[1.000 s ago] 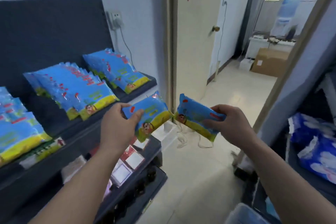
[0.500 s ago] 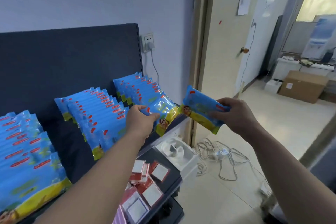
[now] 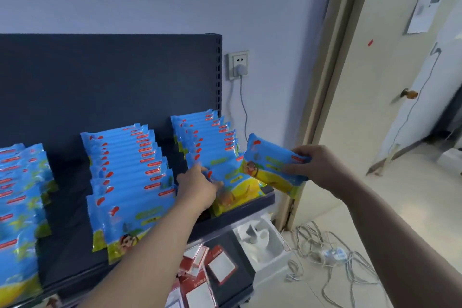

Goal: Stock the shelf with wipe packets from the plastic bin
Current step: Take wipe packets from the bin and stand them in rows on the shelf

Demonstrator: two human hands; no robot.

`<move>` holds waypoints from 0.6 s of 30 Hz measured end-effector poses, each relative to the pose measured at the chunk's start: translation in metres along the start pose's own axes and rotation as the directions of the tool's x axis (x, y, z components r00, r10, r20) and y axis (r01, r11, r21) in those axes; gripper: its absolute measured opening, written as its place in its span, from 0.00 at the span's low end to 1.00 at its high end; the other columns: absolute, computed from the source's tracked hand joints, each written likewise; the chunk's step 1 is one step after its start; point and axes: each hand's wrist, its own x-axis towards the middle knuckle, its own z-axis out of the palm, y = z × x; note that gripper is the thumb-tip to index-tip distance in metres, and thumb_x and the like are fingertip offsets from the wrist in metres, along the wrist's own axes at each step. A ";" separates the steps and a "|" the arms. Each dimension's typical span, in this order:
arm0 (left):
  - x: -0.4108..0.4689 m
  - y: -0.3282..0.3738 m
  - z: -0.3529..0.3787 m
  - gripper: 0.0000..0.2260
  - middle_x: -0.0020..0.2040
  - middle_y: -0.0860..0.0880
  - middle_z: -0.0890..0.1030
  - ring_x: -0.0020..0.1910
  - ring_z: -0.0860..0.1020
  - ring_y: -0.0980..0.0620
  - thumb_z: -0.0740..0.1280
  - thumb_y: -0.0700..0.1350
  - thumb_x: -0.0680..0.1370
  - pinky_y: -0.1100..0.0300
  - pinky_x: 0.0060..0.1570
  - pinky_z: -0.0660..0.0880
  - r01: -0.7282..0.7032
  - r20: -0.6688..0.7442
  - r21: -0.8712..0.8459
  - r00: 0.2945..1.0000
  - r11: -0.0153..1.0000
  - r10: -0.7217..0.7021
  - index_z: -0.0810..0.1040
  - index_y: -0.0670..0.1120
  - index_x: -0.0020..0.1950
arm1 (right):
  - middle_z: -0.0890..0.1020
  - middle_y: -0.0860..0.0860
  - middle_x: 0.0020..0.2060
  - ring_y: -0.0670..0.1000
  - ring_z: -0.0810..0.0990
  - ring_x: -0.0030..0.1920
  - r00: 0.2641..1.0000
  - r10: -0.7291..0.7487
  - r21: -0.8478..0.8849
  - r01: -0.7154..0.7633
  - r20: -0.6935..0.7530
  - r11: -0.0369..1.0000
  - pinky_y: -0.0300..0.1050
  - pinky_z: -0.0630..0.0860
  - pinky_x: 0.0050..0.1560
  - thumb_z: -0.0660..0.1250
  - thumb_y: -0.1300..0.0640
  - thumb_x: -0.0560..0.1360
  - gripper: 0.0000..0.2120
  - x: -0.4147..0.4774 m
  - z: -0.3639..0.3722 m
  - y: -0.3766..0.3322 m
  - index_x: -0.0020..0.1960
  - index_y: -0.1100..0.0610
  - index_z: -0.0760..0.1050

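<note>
Head view: the shelf (image 3: 240,214) runs from the lower left of the frame to just right of centre, with a dark back panel (image 3: 112,77) above it. Three rows of blue-and-yellow wipe packets stand on it, overlapped front to back: a left row (image 3: 17,195) at the left edge of the frame, a middle row (image 3: 125,162) and a right row (image 3: 207,132) at the shelf's right end. The left hand (image 3: 197,190) is at centre frame, its fingers curled round the left edge of the front packet (image 3: 237,182), which lies at the front of the right row, its lower edge at the shelf lip. The right hand (image 3: 317,167) is right of centre, its fingers pinching the right end of the second packet (image 3: 272,170). This packet is held in the air, tilted, just beside the shelf's right end and overlapping the front packet's right corner in the frame; contact between the two cannot be determined. A wall outlet (image 3: 238,64) with a plug sits right of the panel. Below the shelf are red-and-white cards (image 3: 207,265) and a white tray (image 3: 262,235). Cables (image 3: 332,252) lie on the floor at lower right. A door (image 3: 390,57) fills the upper right.
</note>
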 end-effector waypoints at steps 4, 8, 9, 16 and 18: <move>0.001 0.004 -0.004 0.19 0.52 0.52 0.71 0.50 0.72 0.52 0.73 0.47 0.73 0.58 0.48 0.72 0.006 0.034 0.017 0.999 1.000 -0.006 0.69 0.47 0.58 | 0.84 0.50 0.37 0.45 0.83 0.35 0.994 -0.039 0.038 0.035 0.105 0.999 0.38 0.76 0.34 0.78 0.58 0.64 0.11 0.019 -0.005 0.004 0.46 0.53 0.82; 0.004 0.008 -0.012 0.18 0.49 0.53 0.73 0.44 0.73 0.56 0.76 0.46 0.69 0.65 0.35 0.68 -0.041 0.041 -0.038 0.998 0.998 0.043 0.72 0.49 0.54 | 0.85 0.54 0.41 0.53 0.84 0.42 0.979 -0.066 0.086 0.050 0.193 0.995 0.48 0.81 0.44 0.77 0.60 0.65 0.12 0.032 -0.012 0.007 0.48 0.55 0.82; 0.005 0.009 -0.015 0.18 0.50 0.53 0.73 0.45 0.73 0.55 0.77 0.46 0.69 0.66 0.33 0.67 -0.086 0.014 -0.020 0.996 0.996 0.086 0.73 0.49 0.53 | 0.85 0.55 0.41 0.54 0.84 0.43 0.975 -0.076 0.108 0.054 0.211 0.993 0.49 0.81 0.45 0.77 0.61 0.65 0.12 0.035 -0.014 0.008 0.48 0.56 0.82; 0.016 0.022 -0.028 0.15 0.51 0.54 0.74 0.48 0.73 0.54 0.77 0.45 0.68 0.66 0.34 0.68 -0.205 -0.140 0.189 0.962 0.960 0.233 0.74 0.49 0.49 | 0.84 0.52 0.40 0.50 0.83 0.40 0.945 -0.112 -0.036 0.129 0.308 0.991 0.44 0.80 0.43 0.78 0.61 0.64 0.12 0.057 0.000 0.001 0.45 0.54 0.82; 0.017 0.023 -0.028 0.15 0.50 0.54 0.73 0.47 0.73 0.54 0.77 0.45 0.68 0.66 0.34 0.68 -0.206 -0.121 0.225 0.964 0.952 0.238 0.74 0.49 0.49 | 0.84 0.51 0.40 0.49 0.82 0.40 0.932 -0.114 -0.123 0.166 0.345 0.979 0.42 0.80 0.43 0.78 0.61 0.63 0.12 0.063 0.012 -0.003 0.45 0.54 0.82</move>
